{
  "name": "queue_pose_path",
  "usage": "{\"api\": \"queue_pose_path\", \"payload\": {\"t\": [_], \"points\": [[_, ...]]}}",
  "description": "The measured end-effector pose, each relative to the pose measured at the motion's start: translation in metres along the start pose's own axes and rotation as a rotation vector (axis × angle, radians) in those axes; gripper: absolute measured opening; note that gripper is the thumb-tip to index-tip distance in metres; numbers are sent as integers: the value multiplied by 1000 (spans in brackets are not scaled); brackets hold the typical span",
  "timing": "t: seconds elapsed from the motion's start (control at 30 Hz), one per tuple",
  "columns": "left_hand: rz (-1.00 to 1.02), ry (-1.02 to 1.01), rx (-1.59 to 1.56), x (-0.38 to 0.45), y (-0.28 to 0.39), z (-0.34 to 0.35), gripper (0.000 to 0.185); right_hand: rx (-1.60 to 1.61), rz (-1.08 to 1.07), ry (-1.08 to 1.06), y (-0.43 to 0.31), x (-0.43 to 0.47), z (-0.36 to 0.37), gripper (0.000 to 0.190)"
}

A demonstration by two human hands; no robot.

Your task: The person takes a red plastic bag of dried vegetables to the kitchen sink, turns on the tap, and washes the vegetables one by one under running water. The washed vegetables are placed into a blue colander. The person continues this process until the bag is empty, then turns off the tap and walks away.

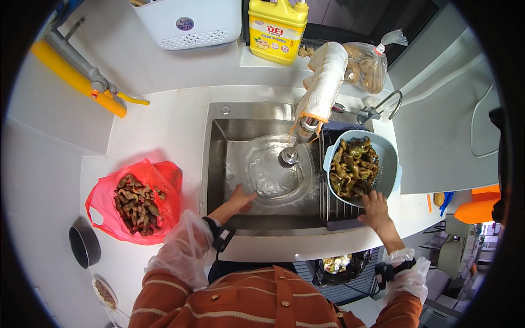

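My left hand (238,200) is over the near left part of a steel sink (236,158). Its thumb is at the rim of a clear basin (249,164), which holds water under the faucet head (288,156). Resting at the near rim of a light blue colander (387,153), my right hand (375,210) has its fingers spread beside the food. Wrinkled green-brown food pieces (353,166) lie heaped in that colander, which stands on a dark drying rack (348,211) over the sink's right side. Neither hand appears to grip anything.
On the left counter, a red plastic bag (170,184) lies open around similar dark pieces (137,205). A black pot (85,247) stands nearby. Behind the sink are a yellow detergent jug (277,35), a cloth-wrapped faucet neck (324,78), a small tap (379,108) and a tied clear bag (371,69).
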State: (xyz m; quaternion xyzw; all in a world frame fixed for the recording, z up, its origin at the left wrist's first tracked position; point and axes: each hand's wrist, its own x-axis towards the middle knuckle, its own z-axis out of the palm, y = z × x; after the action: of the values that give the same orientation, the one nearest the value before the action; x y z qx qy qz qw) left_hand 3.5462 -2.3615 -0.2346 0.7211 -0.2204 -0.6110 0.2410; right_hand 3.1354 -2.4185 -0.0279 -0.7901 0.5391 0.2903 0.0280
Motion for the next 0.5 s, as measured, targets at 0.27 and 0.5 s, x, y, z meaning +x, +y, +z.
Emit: {"api": "queue_pose_path", "payload": {"t": [0.27,0.5], "points": [[276,159,66,13,17,-2,21,-43,-218,446,45,12,79,10],[867,455,600,-89,101,-45,25,-104,-294,397,40,-15,35,6]]}}
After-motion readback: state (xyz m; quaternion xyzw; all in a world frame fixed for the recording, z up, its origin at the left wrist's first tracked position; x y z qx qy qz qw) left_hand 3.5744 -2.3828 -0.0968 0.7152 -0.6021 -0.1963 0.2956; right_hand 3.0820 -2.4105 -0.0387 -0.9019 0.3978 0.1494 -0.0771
